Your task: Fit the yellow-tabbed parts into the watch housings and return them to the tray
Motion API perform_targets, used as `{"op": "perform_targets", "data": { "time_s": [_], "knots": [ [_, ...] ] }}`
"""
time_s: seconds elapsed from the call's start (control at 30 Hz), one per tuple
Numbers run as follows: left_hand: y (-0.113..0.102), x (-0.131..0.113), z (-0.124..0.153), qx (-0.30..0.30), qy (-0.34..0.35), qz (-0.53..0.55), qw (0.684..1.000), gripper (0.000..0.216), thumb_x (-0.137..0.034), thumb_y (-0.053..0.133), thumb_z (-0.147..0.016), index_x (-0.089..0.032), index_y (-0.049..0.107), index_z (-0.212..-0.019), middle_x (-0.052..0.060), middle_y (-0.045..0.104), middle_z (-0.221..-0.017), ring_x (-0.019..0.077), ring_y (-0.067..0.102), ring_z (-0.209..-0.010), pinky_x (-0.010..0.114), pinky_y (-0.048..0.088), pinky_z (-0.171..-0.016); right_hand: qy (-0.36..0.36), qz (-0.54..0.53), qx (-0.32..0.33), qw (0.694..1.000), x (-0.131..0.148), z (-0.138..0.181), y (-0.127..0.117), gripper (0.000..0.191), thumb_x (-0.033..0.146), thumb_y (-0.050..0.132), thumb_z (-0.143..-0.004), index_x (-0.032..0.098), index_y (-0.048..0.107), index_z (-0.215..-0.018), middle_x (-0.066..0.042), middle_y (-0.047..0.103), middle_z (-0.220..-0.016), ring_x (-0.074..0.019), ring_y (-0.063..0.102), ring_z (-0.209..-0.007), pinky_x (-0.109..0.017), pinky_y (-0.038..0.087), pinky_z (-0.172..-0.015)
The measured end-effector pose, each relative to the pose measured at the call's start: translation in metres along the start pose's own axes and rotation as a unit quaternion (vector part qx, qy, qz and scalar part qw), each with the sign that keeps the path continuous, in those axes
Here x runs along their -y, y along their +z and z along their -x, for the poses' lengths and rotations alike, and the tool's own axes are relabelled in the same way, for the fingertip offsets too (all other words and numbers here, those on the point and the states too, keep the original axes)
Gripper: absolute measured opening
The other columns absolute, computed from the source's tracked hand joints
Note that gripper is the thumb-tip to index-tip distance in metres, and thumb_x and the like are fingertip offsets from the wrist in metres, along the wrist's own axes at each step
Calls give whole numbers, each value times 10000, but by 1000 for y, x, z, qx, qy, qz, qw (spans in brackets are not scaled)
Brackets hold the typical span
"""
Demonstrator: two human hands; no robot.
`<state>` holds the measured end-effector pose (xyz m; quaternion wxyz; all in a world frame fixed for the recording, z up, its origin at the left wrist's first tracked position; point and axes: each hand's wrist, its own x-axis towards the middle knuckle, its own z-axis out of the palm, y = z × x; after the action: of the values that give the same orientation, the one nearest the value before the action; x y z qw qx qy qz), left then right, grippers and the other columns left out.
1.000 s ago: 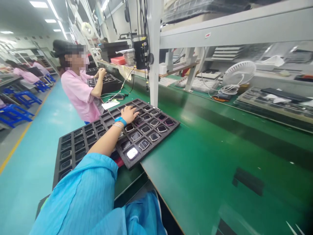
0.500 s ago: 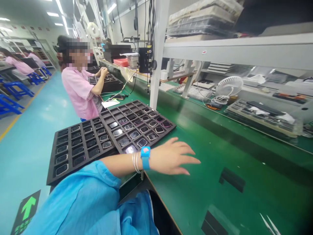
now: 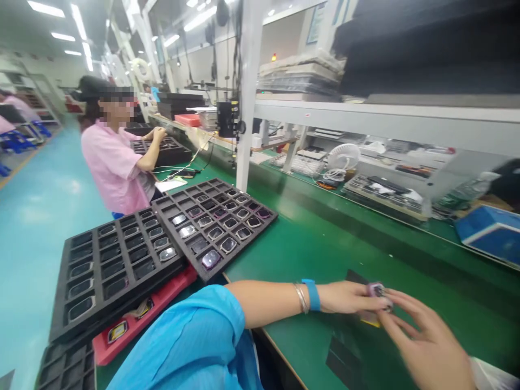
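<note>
Over the green bench, my left hand [image 3: 345,297], with a blue wrist strap and bracelets, has its fingers closed on a small purple-rimmed watch case [image 3: 376,289]. My right hand [image 3: 426,333] comes from the right, thumb and fingers pinching the same watch case from the other side. A yellow piece [image 3: 370,323] shows just under the fingers; whether it is joined to the case I cannot tell. On the bench close to the hands lies a flat dark rectangular piece [image 3: 343,357].
Black foam trays [image 3: 215,271] of watch cases sit to the left, above a red tray [image 3: 99,346]. A co-worker in pink [image 3: 114,168] handles another tray beyond. A white post [image 3: 246,108] and shelf [image 3: 365,122] rise behind; a blue box [image 3: 489,233] stands right.
My left hand has moved right and down, from spread and bare to closed on the watch case. My right hand has come into view on it. The view has swung right.
</note>
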<state>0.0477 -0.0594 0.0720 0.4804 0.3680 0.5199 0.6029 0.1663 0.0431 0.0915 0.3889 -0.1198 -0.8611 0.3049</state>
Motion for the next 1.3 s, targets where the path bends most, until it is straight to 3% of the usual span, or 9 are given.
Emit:
{"op": "perform_targets", "data": {
  "time_s": [0.13, 0.23, 0.37, 0.57, 1.03, 1.3],
  "knots": [
    [-6, 0, 17, -23, 33, 52, 998, 810, -580, 785, -617, -89, 620, -1240, 145, 642, -1195, 300, 574, -1164, 456, 418, -1050, -115, 78, -16, 990, 12, 24, 11, 249, 459, 571, -889, 255, 655, -1005, -89, 664, -1048, -268, 682, -902, -466, 607, -803],
    [-13, -11, 24, -35, 71, 33, 996, 669, -478, 861, -539, -103, 700, -1068, 125, 688, -1083, 277, 611, -1075, 444, 406, -1044, -146, 70, -40, 986, 24, 27, 4, 168, 323, 611, -897, 227, 646, -1031, -89, 669, -1047, -246, 655, -971, -422, 571, -855],
    [-17, -14, 19, -51, 57, 43, 996, 541, -353, 898, -516, -140, 681, -964, 71, 700, -957, 200, 643, -913, 388, 467, -942, -139, 63, -49, 987, 24, 22, -6, 90, 260, 621, -895, 221, 662, -965, -81, 678, -977, -234, 648, -920, -424, 541, -843],
    [-17, -11, 21, -32, 69, 39, 996, 534, -199, 919, -462, -159, 602, -890, 40, 690, -944, 130, 635, -824, 287, 512, -825, -104, 14, -41, 994, 16, 24, -6, 42, 219, 643, -870, 217, 668, -837, -55, 669, -917, -203, 626, -875, -380, 529, -808],
    [-16, -4, 19, -32, 114, -16, 993, 543, -212, 925, -444, -164, 589, -867, 40, 677, -930, 155, 642, -844, 298, 527, -785, -126, 8, -10, 992, 9, 28, 3, 99, 182, 596, -873, 220, 683, -845, -45, 695, -926, -182, 638, -858, -363, 535, -816],
    [-12, -1, 19, -64, 128, -40, 989, 550, -264, 928, -438, -173, 581, -856, 35, 673, -915, 166, 642, -841, 325, 537, -789, -137, 39, -11, 990, 7, 31, 11, 145, 156, 545, -878, 225, 653, -811, -25, 701, -891, -166, 652, -839, -413, 516, -962]
  ]
}}
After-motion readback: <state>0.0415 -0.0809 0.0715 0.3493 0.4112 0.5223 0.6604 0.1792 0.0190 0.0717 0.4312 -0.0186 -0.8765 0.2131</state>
